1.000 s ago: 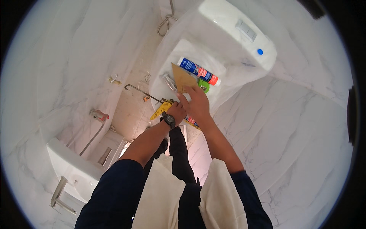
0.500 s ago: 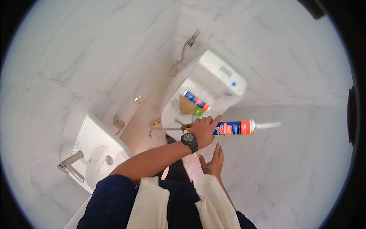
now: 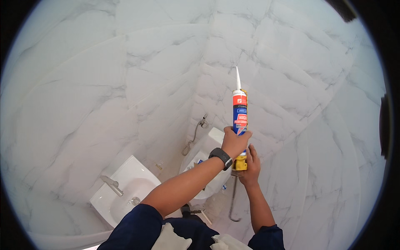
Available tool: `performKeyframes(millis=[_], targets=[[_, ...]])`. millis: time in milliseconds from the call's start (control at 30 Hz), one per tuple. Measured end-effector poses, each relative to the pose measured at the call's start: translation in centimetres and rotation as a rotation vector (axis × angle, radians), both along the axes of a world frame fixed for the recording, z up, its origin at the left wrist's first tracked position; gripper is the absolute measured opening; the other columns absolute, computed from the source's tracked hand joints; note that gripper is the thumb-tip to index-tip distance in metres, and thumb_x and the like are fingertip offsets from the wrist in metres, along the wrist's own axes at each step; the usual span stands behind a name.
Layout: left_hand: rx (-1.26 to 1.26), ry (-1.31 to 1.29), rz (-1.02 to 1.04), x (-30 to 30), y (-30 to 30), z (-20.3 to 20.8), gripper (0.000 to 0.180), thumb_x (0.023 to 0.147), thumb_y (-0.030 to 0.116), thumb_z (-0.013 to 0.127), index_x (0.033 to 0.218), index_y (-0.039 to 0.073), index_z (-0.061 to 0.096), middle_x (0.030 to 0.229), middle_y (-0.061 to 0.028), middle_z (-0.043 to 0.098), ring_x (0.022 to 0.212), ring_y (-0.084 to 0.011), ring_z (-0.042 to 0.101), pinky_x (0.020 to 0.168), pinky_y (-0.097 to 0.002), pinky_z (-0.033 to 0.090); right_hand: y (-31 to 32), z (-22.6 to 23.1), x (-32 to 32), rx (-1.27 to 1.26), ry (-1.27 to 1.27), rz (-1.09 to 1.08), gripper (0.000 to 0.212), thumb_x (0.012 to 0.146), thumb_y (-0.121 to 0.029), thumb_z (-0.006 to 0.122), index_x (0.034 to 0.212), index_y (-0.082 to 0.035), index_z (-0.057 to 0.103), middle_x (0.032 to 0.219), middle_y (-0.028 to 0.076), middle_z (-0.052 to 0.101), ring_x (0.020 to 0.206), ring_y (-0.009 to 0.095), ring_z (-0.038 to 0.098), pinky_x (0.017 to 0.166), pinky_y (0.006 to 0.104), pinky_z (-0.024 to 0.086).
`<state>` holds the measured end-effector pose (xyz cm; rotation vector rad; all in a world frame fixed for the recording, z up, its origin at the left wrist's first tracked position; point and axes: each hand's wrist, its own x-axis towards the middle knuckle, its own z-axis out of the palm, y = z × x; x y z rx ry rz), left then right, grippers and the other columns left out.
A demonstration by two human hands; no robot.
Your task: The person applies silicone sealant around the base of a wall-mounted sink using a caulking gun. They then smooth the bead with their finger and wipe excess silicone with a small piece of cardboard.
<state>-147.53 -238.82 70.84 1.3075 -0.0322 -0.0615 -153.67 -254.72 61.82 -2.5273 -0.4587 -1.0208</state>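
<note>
A caulking gun (image 3: 240, 163) with a yellow frame points upward in front of me. It carries a blue, red and white sealant cartridge (image 3: 240, 109), whose tapered white nozzle (image 3: 238, 79) is at the top. My left hand (image 3: 236, 142), with a black watch on the wrist, is wrapped around the cartridge's lower part. At the gun's rear, my right hand (image 3: 251, 170) is closed about the handle area, its fingers partly hidden behind the yellow frame. Below hangs the gun's thin hooked rod (image 3: 233, 200).
A white washbasin (image 3: 146, 183) with a metal tap (image 3: 111, 185) stands at the left. Beyond my left forearm is a white toilet (image 3: 216, 136), partly covered by my arm, with small items on it. A spray hose (image 3: 194, 135) hangs by the corner. Marble-patterned walls (image 3: 166, 62) surround me.
The caulking gun has swung from pointing right to pointing up. My right hand, formerly apart below it, has come to its rear end. The view has tilted up toward the walls.
</note>
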Motion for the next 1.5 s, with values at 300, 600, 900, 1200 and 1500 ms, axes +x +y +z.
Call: performKeyframes(millis=[300, 600, 900, 1200, 1500], targets=[[-0.167, 0.043, -0.411, 0.1, 9.2, -6.5, 0.038, 0.096, 0.039, 0.069, 0.118, 0.009, 0.061, 0.097, -0.0026, 0.065, 0.091, -0.0158, 0.065, 0.082, -0.0373, 0.056, 0.8, 0.4, -5.7, 1.019, 0.438, 0.483, 0.068, 0.103, -0.049, 0.054, 0.144, 0.004, 0.046, 0.131, 0.022, 0.063, 0.101, 0.030, 0.069, 0.081, 0.0411, 0.060], [-0.365, 0.992, 0.302, 1.6, 8.7, -26.7, 0.041, 0.100, 0.031, 0.059, 0.132, 0.006, 0.054, 0.117, -0.0121, 0.061, 0.100, -0.0271, 0.064, 0.087, -0.0438, 0.054, -3.8, -0.8, -7.7, 1.024, 0.878, 0.033, 0.073, 0.100, -0.051, 0.061, 0.139, 0.010, 0.049, 0.121, 0.025, 0.067, 0.093, 0.027, 0.072, 0.083, 0.0395, 0.060], [-0.369, 1.300, 0.364, 7.3, -1.0, -44.3, 0.041, 0.100, 0.035, 0.065, 0.128, 0.006, 0.059, 0.122, -0.0135, 0.063, 0.103, -0.0270, 0.065, 0.085, -0.0429, 0.056, -6.1, -3.7, -8.7, 1.161, 1.022, -0.190, 0.075, 0.099, -0.051, 0.061, 0.140, 0.011, 0.047, 0.122, 0.029, 0.066, 0.100, 0.034, 0.072, 0.084, 0.0446, 0.061], [-0.421, 1.352, 0.486, 13.0, -4.9, -55.9, 0.020, 0.092, 0.021, 0.073, 0.099, 0.004, 0.064, 0.087, -0.0081, 0.066, 0.074, -0.0191, 0.066, 0.066, -0.0338, 0.056, -5.2, -5.3, -9.7, 1.308, 0.849, -0.347, 0.084, 0.087, -0.053, 0.076, 0.137, 0.009, 0.049, 0.120, 0.030, 0.066, 0.098, 0.038, 0.072, 0.082, 0.0498, 0.061], [-0.623, 0.949, 0.526, 8.7, 0.7, -44.9, 0.015, 0.086, 0.008, 0.061, 0.097, -0.002, 0.064, 0.092, -0.0126, 0.066, 0.081, -0.0233, 0.068, 0.075, -0.0371, 0.060, -7.8, -4.0, -6.3, 1.150, 1.000, 0.124, 0.074, 0.097, -0.049, 0.064, 0.142, 0.007, 0.048, 0.127, 0.027, 0.066, 0.098, 0.036, 0.073, 0.084, 0.0484, 0.061]])
